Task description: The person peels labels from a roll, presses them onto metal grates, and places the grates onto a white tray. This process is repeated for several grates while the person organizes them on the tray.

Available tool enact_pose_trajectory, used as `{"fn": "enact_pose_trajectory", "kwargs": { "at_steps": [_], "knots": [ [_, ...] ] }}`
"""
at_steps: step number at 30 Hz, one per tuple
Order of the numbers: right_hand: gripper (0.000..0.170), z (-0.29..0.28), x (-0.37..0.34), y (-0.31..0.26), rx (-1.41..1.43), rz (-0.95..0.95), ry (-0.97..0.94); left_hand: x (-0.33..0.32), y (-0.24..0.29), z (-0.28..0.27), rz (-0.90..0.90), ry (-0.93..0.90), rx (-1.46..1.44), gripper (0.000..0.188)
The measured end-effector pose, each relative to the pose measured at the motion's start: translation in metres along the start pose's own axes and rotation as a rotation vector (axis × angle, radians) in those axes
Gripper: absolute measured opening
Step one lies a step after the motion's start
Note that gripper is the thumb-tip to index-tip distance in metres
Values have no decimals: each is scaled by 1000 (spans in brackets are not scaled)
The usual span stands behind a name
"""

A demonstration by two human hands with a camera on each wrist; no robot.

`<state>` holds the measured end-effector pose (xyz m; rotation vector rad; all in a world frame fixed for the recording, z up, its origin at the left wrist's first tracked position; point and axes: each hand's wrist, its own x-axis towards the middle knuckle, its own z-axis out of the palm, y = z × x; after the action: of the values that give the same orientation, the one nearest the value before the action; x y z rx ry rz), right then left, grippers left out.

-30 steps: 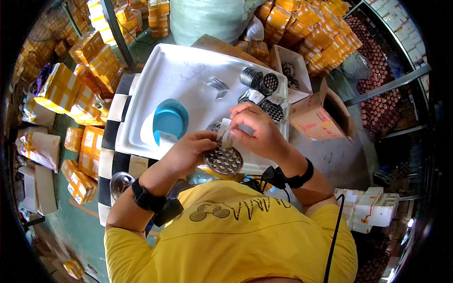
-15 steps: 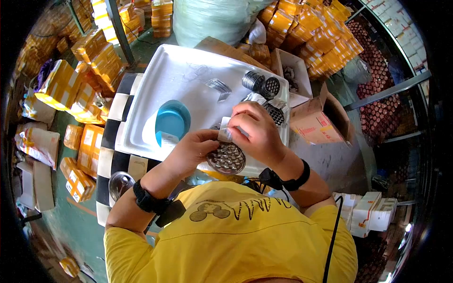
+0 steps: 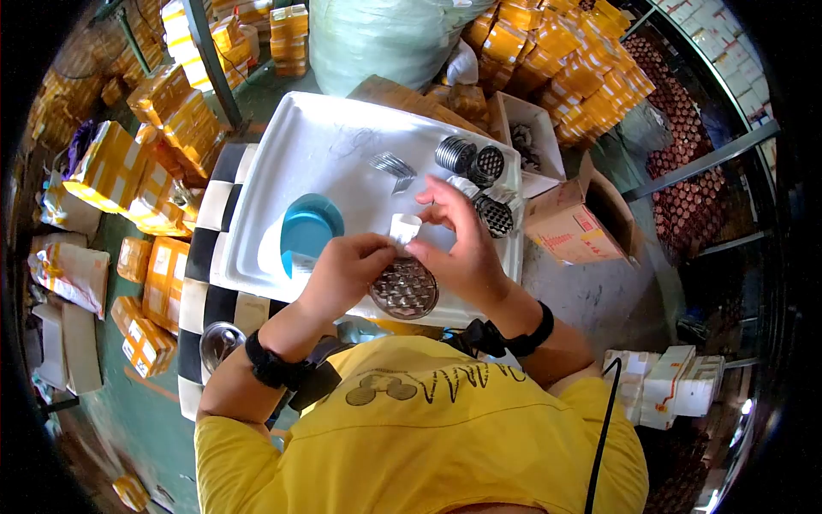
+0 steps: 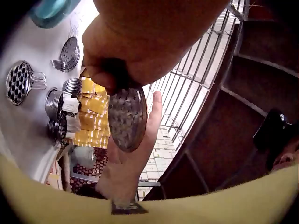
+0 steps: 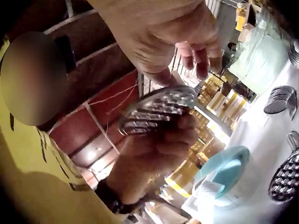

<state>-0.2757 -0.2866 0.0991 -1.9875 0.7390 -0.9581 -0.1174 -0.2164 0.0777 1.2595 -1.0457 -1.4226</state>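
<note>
My left hand (image 3: 342,270) pinches the upper edge of a round perforated metal disc (image 3: 405,291), held over the near side of the white tray (image 3: 248,248). A white paper label (image 3: 406,228) stands up, curled, from the top of the disc. The thumb of my right hand (image 3: 467,248) is at the label's base, with the other fingers raised and spread away from it. In the right wrist view the thumb lies right at the rim of the disc (image 5: 159,109). The left wrist view shows the disc (image 4: 127,121) hanging below the left hand.
On the tray stand a blue bowl (image 3: 312,224), a row of nested metal pieces (image 3: 394,166) and stacks of dark perforated discs (image 3: 490,163). An opened cardboard box (image 3: 569,214) is at the right. A shiny metal dish (image 3: 223,344) sits on the checkered cloth (image 3: 199,295) at left.
The right hand's fingers have opened and lifted away from the label, which they were holding. The label now stands curled above the disc. The left hand keeps its hold.
</note>
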Motion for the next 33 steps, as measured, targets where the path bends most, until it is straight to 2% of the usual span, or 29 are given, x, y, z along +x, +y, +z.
{"fn": "enact_pose_trajectory", "kwargs": {
  "at_steps": [1, 3, 4, 7, 13, 16, 19, 22, 25, 28, 31, 33],
  "knots": [
    [28, 0, -1, 3, 110, 98, -5, 0, -1, 0, 5, -2, 16, 20],
    [31, -7, -3, 12, 166, 262, -182, 0, -5, 1, -25, -3, 49, 19],
    [29, -9, -4, 14, 97, 278, -243, -1, -4, 2, -40, -7, 67, 19],
    [28, -13, -3, 1, 22, 363, -265, -1, 0, 6, -58, -12, 63, 19],
    [22, -13, -5, 8, 19, 324, -252, -1, 0, 6, -26, -28, 30, 18],
    [21, -17, -4, -3, -142, 326, -269, 1, -1, 6, 27, -50, 105, 17],
    [17, -21, -3, -3, -182, 320, -309, 5, -5, 2, 11, -56, 161, 17],
    [12, -2, -16, 37, 306, 384, -199, 11, -18, 1, -41, -19, 96, 16],
    [9, 11, -28, 56, 345, 365, -201, 11, -30, 3, -46, 9, 61, 14],
    [13, 7, -34, 39, 287, 431, -189, 10, -38, 7, -34, 2, 89, 13],
    [17, 8, -44, 52, -122, 310, -229, 10, -49, 8, -84, -56, 236, 11],
    [16, 14, -55, 67, -22, 381, -238, 12, -63, 7, -165, -81, 371, 11]
  ]
}}
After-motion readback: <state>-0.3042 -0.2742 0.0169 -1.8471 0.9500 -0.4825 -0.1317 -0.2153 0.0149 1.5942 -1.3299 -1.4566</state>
